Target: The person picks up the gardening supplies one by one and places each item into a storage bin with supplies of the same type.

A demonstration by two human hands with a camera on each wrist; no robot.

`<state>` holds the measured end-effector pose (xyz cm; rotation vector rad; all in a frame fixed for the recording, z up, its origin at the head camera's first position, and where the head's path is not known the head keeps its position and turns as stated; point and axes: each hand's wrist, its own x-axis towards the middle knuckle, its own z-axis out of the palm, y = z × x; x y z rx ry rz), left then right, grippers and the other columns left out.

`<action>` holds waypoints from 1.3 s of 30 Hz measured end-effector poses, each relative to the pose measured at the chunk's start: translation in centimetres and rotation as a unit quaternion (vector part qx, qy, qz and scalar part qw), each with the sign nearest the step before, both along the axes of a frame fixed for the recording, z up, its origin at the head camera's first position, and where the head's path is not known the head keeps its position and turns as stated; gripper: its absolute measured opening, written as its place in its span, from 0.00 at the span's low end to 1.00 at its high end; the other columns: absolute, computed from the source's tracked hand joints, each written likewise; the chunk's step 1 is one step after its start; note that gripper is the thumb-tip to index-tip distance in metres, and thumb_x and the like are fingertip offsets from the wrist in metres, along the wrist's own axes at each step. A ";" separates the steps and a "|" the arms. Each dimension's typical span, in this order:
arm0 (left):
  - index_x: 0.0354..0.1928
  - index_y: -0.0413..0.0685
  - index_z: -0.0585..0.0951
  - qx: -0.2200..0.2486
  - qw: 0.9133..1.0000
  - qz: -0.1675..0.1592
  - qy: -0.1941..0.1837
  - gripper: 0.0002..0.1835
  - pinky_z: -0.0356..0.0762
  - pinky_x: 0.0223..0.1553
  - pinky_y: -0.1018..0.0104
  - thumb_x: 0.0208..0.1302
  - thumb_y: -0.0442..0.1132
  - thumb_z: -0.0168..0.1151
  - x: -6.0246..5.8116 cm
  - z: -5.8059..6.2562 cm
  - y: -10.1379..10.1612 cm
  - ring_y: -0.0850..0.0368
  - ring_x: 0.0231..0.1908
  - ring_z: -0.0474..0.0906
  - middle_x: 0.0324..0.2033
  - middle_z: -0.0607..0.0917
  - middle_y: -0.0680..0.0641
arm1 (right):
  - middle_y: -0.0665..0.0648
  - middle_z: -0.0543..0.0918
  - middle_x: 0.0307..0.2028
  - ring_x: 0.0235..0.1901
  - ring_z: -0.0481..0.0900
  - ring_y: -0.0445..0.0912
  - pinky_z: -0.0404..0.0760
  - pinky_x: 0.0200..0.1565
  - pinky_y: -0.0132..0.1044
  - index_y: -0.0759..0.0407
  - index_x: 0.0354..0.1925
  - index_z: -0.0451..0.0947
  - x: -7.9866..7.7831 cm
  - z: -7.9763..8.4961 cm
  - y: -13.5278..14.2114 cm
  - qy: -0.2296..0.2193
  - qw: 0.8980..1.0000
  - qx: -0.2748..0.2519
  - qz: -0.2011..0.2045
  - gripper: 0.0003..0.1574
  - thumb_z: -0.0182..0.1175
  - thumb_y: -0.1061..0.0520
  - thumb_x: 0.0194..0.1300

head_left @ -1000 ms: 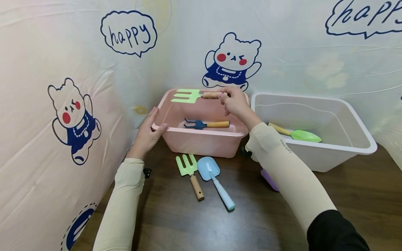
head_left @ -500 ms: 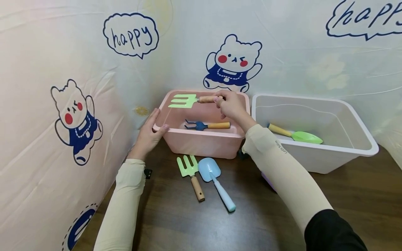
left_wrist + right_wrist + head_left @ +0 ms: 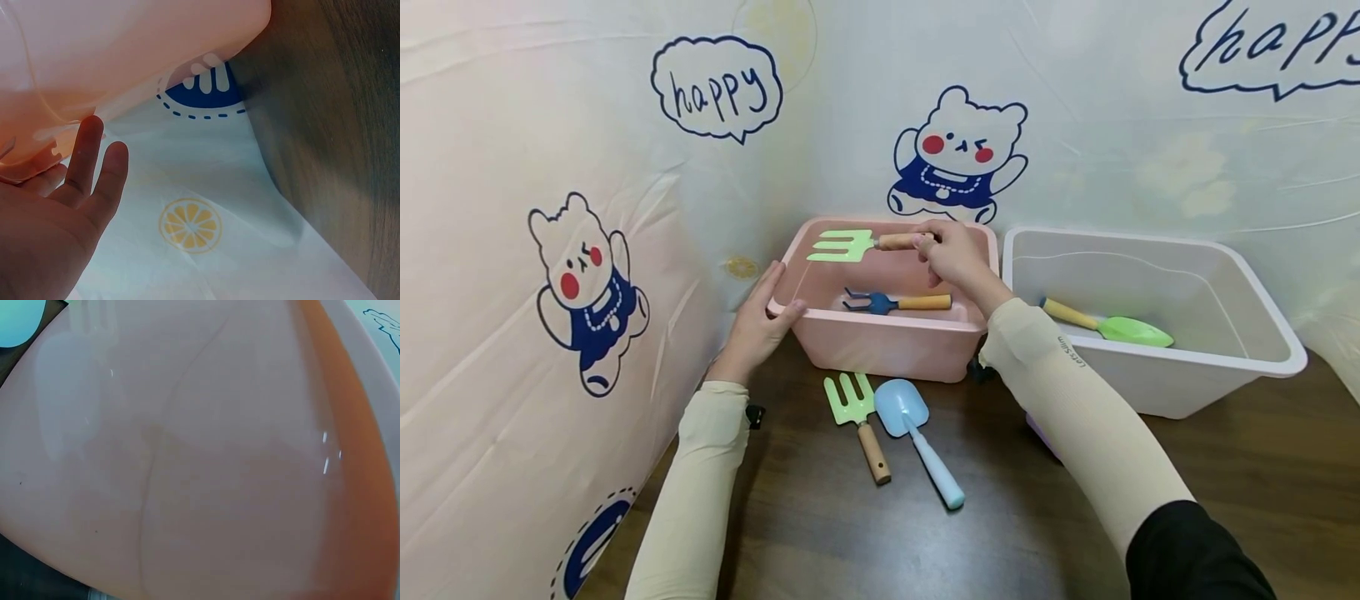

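Observation:
In the head view, my right hand (image 3: 951, 254) pinches the wooden handle of a light-green garden hand fork (image 3: 846, 245), held level above the pink bin (image 3: 880, 346) with its tines pointing left. Inside that bin lies a blue three-pronged hand cultivator (image 3: 880, 302) with a yellow handle. My left hand (image 3: 756, 325) holds the bin's front-left corner, thumb over the rim. The left wrist view shows the left hand (image 3: 69, 206) at the bin's edge, some fingers extended. The right wrist view is filled by the bin's wall (image 3: 219, 456); the right hand is hidden there.
On the dark wooden table (image 3: 820, 533), a second green hand fork (image 3: 852, 404) and a light-blue trowel (image 3: 901, 408) lie before the pink bin. To its right stands a white bin (image 3: 1150, 375) holding a green trowel (image 3: 1135, 331). A purple object (image 3: 1041, 437) is mostly behind the right sleeve.
The green hand fork and my right hand have come slightly lower over the pink bin. My left hand stays at the bin's corner, and the view has shifted a little.

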<state>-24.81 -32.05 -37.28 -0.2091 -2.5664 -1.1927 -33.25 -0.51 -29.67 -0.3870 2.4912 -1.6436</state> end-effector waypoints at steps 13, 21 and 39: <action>0.80 0.52 0.57 0.001 1.000 -0.001 -0.002 0.43 0.46 0.73 0.45 0.69 0.51 0.65 0.1 -0.1 0.0 0.50 0.77 0.46 0.79 0.53 0.50 | 0.63 0.77 0.40 0.19 0.74 0.49 0.83 0.34 0.42 0.53 0.58 0.78 -0.1 -0.4 -0.2 -0.018 1.000 0.005 0.016 0.16 0.52 0.51 0.80; 0.79 0.51 0.58 -0.001 1.000 -0.004 0.003 0.44 0.47 0.73 0.45 0.68 0.55 0.65 0.1 -0.1 -0.1 0.48 0.76 0.47 0.78 0.54 0.48 | 0.56 0.63 0.74 0.68 0.66 0.55 0.65 0.67 0.57 0.43 0.80 0.53 -0.3 -0.4 0.1 -0.018 0.997 0.061 0.039 0.41 0.53 0.39 0.76; 0.79 0.52 0.58 0.003 1.000 -0.001 0.000 0.48 0.47 0.73 0.46 0.65 0.65 0.64 0.0 -0.1 0.1 0.50 0.76 0.47 0.79 0.53 0.52 | 0.48 0.47 0.80 0.78 0.44 0.53 0.50 0.70 0.63 0.36 0.82 0.42 0.6 0.2 0.9 0.036 0.988 0.133 0.073 0.55 0.54 0.26 0.68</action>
